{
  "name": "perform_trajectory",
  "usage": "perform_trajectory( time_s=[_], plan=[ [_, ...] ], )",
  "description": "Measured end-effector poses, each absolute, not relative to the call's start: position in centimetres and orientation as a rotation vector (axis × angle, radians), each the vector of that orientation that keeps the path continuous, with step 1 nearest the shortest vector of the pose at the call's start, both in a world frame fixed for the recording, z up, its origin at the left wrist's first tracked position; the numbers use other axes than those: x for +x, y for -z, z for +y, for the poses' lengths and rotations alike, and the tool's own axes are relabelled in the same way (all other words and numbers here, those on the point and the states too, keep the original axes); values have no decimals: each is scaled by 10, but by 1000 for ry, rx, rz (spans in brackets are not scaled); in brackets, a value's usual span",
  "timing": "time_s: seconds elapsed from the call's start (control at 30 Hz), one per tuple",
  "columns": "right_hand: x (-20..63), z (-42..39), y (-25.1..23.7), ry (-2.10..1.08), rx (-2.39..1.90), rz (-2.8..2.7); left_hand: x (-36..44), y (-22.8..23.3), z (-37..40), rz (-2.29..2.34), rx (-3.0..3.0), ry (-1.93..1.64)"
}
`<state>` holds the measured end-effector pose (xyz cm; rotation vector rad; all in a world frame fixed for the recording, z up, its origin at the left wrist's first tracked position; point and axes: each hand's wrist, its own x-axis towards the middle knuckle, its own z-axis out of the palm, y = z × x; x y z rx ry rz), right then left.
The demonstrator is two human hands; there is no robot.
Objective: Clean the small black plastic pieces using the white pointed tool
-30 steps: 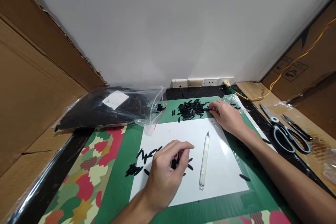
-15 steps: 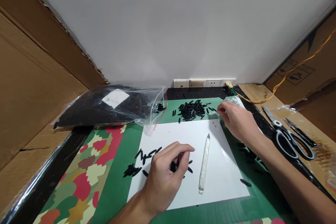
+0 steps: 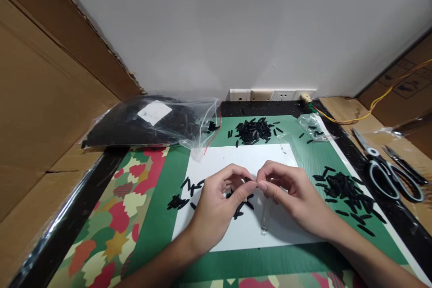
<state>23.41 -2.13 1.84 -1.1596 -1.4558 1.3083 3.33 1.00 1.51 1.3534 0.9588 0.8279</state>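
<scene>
My left hand [image 3: 218, 207] and my right hand [image 3: 293, 191] meet fingertip to fingertip above a white sheet of paper [image 3: 219, 155]. My left thumb and index finger pinch a small black elongated piece [image 3: 249, 179], mostly hidden by the fingers. The right thumb and index finger are pressed together against its right end; whatever they hold is too small to make out. Under my hands lie several loose black pieces [image 3: 239, 211] and a pen-like stick in clear wrapping [image 3: 265, 220], partly covered by the right hand.
Glossy black pieces form a pile [image 3: 254, 131] behind the paper; dull black ones are heaped [image 3: 346, 189] at right, others [image 3: 177, 202] at left. A filled zip bag [image 3: 114, 126] lies back left, a small clear bag [image 3: 312, 126] back right. Scissors [image 3: 374, 162] rest far right.
My right hand has come back from the small bag at the back right to meet my left fingertips. The view has shifted slightly, and the right-hand heap is uncovered.
</scene>
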Motion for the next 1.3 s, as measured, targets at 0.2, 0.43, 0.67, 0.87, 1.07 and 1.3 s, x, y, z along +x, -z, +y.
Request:
perform_trajectory(
  time_s=[0.2, 0.43, 0.67, 0.87, 1.07, 1.3],
  plan=[
    [233, -22, -18, -1389, -1118, -1345, 36, -20, 14, 865, 1160, -751],
    [231, -28, -19, -1303, -1197, -1424, 34, -15, 16, 834, 1061, -695],
    [230, -29, -17, -1302, -1208, -1410, 35, -11, 16, 825, 1028, -700],
    [232, -28, -13, -1409, -1154, -1358, 33, -13, 18, 823, 1042, -680],
    [231, -30, -12, -1027, -1204, -1529, 32, -13, 18, 782, 1101, -685],
    [234, -29, -9, -752, -1223, -1686, 32, -17, 15, 805, 1248, -710]
  ],
)
